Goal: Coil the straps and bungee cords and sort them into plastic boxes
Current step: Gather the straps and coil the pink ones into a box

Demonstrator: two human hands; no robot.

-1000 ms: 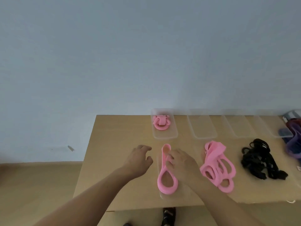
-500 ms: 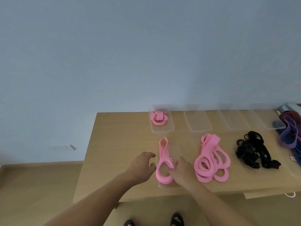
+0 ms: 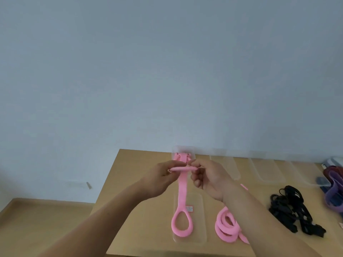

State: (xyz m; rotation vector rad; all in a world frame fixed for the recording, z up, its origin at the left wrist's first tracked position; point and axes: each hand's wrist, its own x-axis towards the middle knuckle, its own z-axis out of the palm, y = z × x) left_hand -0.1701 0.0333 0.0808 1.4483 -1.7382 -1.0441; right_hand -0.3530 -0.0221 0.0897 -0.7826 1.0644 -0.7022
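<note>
We pinch the pink strap (image 3: 182, 191) at its top end w/ both hands: left hand (image 3: 157, 176) and right hand (image 3: 209, 178) each nip the folded tip, side by side above the desk (image 3: 130, 167). Strap's long axis runs straight from the hands back toward us, loop end over the near clear box (image 3: 201, 216); contact unclear. Both hands equally near the tip, so imo we roll downward from there. Far box (image 3: 183, 147) already holds one pink coil (image 3: 181, 157).

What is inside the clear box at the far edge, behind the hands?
A pink strap lies in the clear box. Only its top shows; the left hand, right hand and the held strap cover the rest.
</note>
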